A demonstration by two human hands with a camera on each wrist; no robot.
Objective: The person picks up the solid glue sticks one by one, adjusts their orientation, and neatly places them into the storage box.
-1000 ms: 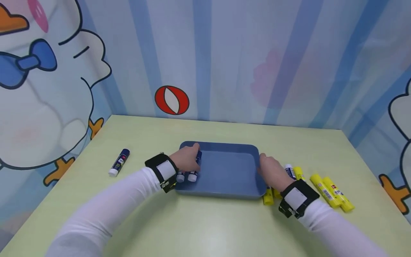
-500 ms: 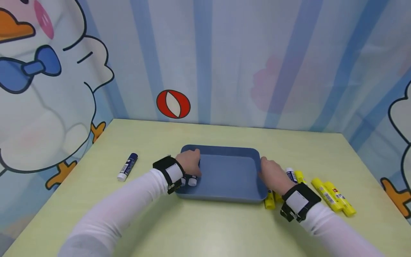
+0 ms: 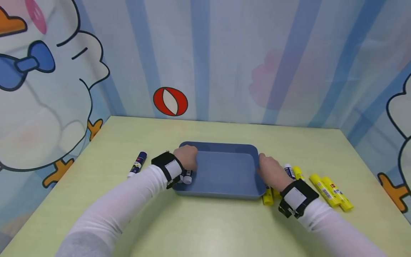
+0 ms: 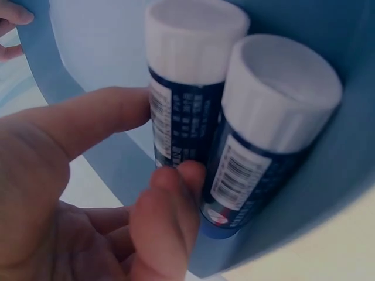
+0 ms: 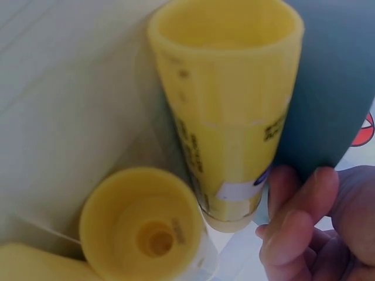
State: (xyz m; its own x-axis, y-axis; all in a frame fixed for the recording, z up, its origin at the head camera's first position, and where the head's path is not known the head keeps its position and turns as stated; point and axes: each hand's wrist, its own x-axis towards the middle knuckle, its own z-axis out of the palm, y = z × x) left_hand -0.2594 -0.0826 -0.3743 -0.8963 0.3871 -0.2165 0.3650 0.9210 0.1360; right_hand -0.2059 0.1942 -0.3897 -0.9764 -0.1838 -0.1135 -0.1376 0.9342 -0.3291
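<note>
Inside the blue tray (image 3: 224, 171), at its left end, two navy glue sticks with white caps lie side by side. My left hand (image 3: 186, 157) reaches over them. In the left wrist view, thumb and fingertips pinch the nearer glue stick (image 4: 190, 117), while the other glue stick (image 4: 252, 170) lies between it and the tray wall. My right hand (image 3: 273, 173) grips the tray's right rim. Just outside that wall, a yellow glue stick (image 5: 234, 117) sits close to the right fingers, with another yellow stick (image 5: 140, 228) beside it.
A loose navy glue stick (image 3: 137, 164) lies on the table (image 3: 205, 228) left of the tray, near the left forearm. Several yellow sticks (image 3: 324, 191) and one navy stick (image 3: 289, 171) lie at the right. A printed curtain (image 3: 224, 64) hangs behind the table.
The right-hand glue stick in the tray has shifted left, closer against the other, under my left hand. The loose navy stick has rolled right toward the tray. My right hand stays at the rim.
</note>
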